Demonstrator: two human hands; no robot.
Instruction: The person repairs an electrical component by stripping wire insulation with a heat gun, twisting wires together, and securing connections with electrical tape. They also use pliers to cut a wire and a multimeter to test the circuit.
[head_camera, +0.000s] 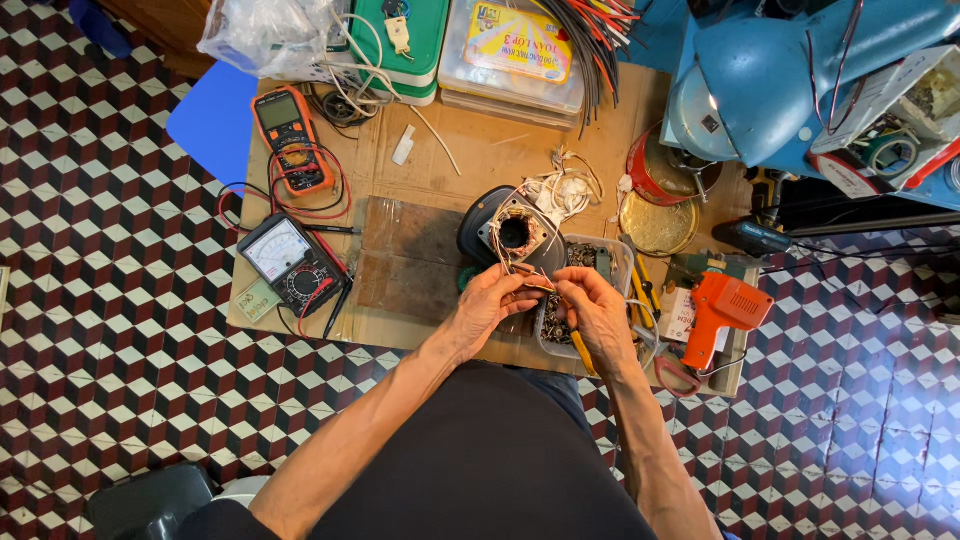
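A dark motor housing with copper windings (512, 233) stands on the low wooden board (470, 150), thin wires trailing from it toward me. My left hand (487, 303) pinches those thin wires (528, 272) just below the motor. My right hand (598, 315) is closed around a yellow-handled tool (582, 352), its tip meeting the wires between both hands. Both hands hover over a clear plastic tray of small parts (622, 262).
An orange digital multimeter (289, 138) and a black analog meter (289, 262) lie at the left with red and black leads. An orange soldering gun (722, 312), a round brass lid (659, 224), a red tin (652, 165), plastic boxes (512, 50) and a blue machine (770, 85) crowd the right and back.
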